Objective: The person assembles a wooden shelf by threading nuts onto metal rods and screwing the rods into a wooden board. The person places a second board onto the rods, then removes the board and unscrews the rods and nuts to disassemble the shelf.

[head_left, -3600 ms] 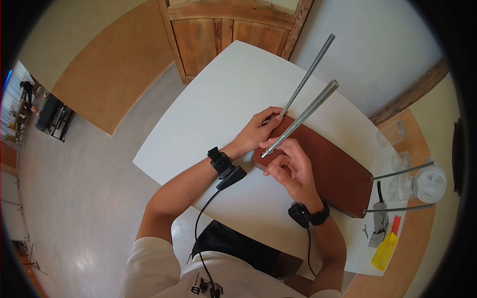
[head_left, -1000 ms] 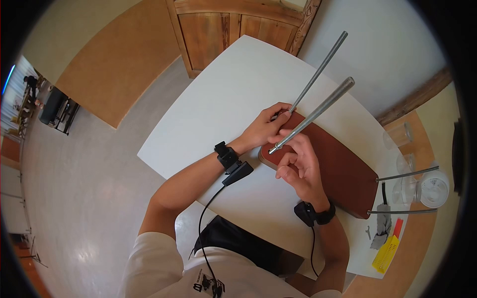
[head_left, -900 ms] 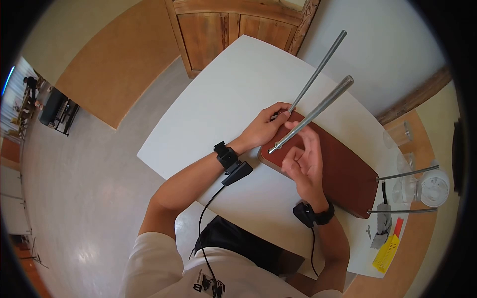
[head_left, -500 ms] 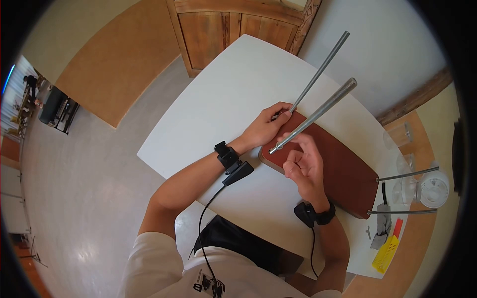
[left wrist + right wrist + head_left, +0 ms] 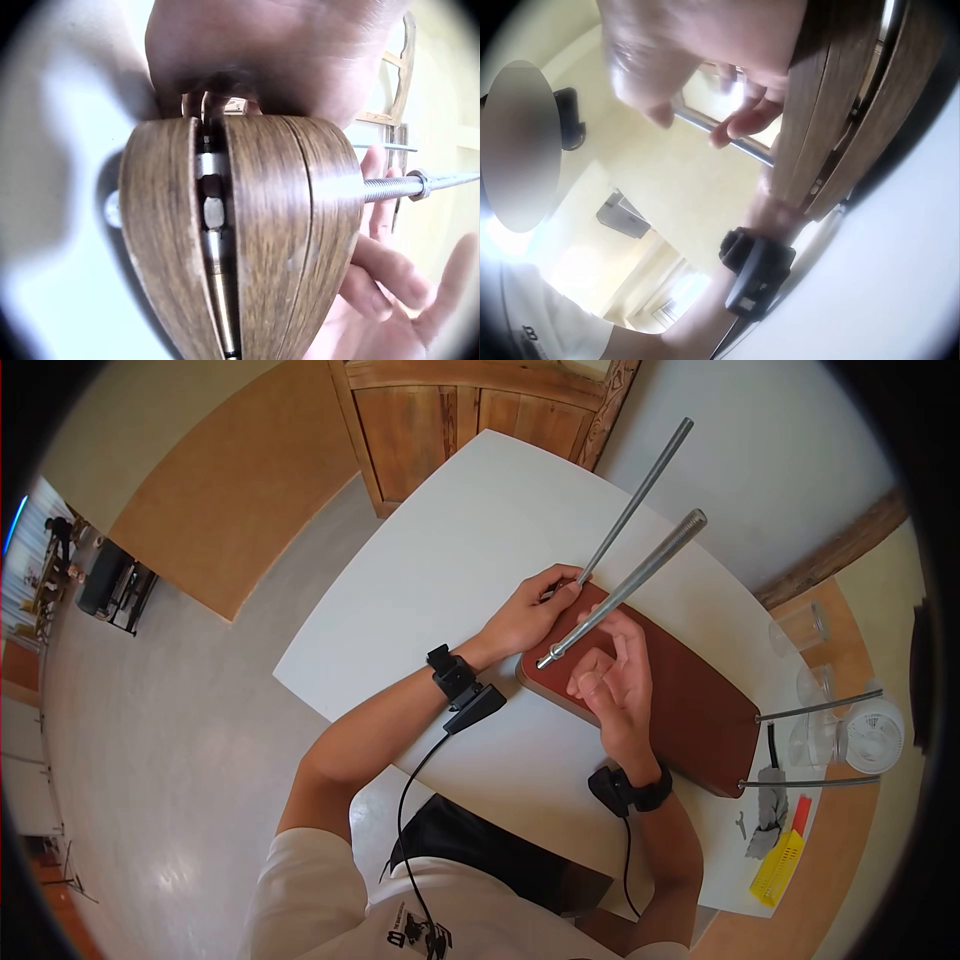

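Observation:
A stack of wood-edged boards [image 5: 270, 225] with a reddish-brown top [image 5: 690, 695] lies on the white table. Threaded rods stand up from its corners; the near rod [image 5: 640, 578] carries a nut [image 5: 421, 184] a little above the top, and the far rod [image 5: 640, 495] rises beside it. My left hand [image 5: 528, 615] grips the narrow end, thumb on top by the far rod's foot. My right hand [image 5: 622, 670] is at the near rod, fingers loosely bent, fingertips overlapping the rod just above the nut. Between the boards, metal fittings [image 5: 215, 214] show in a gap.
Two more rods [image 5: 815, 705] point out from the right end. Beyond them are clear jars [image 5: 800, 628] and a small white fan [image 5: 874, 734]. A wrench [image 5: 741, 824], grey cloth [image 5: 768, 815] and yellow basket [image 5: 775, 872] lie at the right edge.
My right hand's fingers have moved back and forth at the near rod, with the hand ending slightly farther right. The left hand keeps its hold. The rods sway slightly in view.

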The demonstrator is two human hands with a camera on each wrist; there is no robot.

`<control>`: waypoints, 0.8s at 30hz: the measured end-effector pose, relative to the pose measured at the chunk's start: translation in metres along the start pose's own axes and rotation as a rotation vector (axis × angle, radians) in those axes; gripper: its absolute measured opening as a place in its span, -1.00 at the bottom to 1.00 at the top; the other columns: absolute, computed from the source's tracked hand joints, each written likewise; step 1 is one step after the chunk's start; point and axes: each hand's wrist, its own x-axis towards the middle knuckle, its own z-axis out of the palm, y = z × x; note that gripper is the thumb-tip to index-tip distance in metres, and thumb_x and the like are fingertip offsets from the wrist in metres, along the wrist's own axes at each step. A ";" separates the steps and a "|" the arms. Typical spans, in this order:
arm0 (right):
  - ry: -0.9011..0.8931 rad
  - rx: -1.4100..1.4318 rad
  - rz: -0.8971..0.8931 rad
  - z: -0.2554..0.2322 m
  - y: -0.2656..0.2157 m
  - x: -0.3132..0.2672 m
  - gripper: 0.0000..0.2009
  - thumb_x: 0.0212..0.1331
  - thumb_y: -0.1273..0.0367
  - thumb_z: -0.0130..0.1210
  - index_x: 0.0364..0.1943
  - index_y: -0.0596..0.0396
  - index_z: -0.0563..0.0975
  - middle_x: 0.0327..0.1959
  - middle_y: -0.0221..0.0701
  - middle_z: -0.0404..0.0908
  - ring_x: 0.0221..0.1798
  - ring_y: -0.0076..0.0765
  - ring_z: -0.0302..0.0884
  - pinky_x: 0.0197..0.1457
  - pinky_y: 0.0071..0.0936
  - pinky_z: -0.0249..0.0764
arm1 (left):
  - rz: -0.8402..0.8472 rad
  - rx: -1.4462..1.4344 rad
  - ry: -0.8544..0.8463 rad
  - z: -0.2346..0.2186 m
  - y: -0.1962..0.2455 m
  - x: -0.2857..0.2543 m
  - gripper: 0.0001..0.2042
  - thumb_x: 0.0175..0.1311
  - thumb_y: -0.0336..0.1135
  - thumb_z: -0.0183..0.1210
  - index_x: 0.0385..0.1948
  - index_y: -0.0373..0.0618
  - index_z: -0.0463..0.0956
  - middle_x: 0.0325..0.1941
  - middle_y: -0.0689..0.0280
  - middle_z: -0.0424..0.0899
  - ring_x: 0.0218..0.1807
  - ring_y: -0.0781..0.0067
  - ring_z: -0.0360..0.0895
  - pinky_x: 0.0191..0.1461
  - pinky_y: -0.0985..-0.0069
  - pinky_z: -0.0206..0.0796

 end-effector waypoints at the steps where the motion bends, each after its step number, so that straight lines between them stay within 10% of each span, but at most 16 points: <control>1: -0.002 0.000 0.000 -0.004 -0.001 0.000 -0.35 0.24 0.48 0.22 0.39 0.27 0.21 0.40 -0.11 0.33 -0.31 -0.59 0.47 -0.16 -0.59 0.46 | -0.036 -0.027 -0.008 0.000 0.001 -0.001 -0.60 0.62 -0.16 0.04 0.30 -0.22 0.47 0.19 0.25 0.61 0.27 0.50 0.47 0.39 0.51 0.29; 3: -0.239 0.027 0.162 -0.008 -0.004 0.001 -0.34 0.23 0.48 0.22 0.40 0.26 0.20 0.43 -0.13 0.24 -0.29 -0.58 0.47 -0.17 -0.59 0.46 | -0.072 -0.053 -0.013 -0.001 0.002 -0.001 -0.60 0.62 -0.15 0.03 0.30 -0.22 0.47 0.19 0.26 0.61 0.26 0.50 0.47 0.38 0.52 0.29; 9: 0.028 0.041 -0.002 0.002 -0.002 0.002 -0.35 0.22 0.51 0.21 0.40 0.23 0.22 0.28 -0.16 0.44 -0.32 -0.62 0.44 -0.17 -0.62 0.46 | -0.034 -0.026 0.007 0.001 0.003 -0.001 -0.60 0.61 -0.15 0.04 0.29 -0.22 0.47 0.18 0.28 0.61 0.23 0.53 0.48 0.35 0.54 0.31; 24: -0.154 0.070 0.141 0.003 -0.008 0.002 -0.45 0.27 0.47 0.21 0.33 0.27 0.30 0.23 -0.18 0.49 -0.27 -0.63 0.50 -0.18 -0.59 0.53 | -0.022 -0.030 -0.016 -0.001 -0.002 0.002 -0.59 0.63 -0.17 0.01 0.33 -0.24 0.44 0.32 0.20 0.55 0.40 0.40 0.41 0.50 0.43 0.21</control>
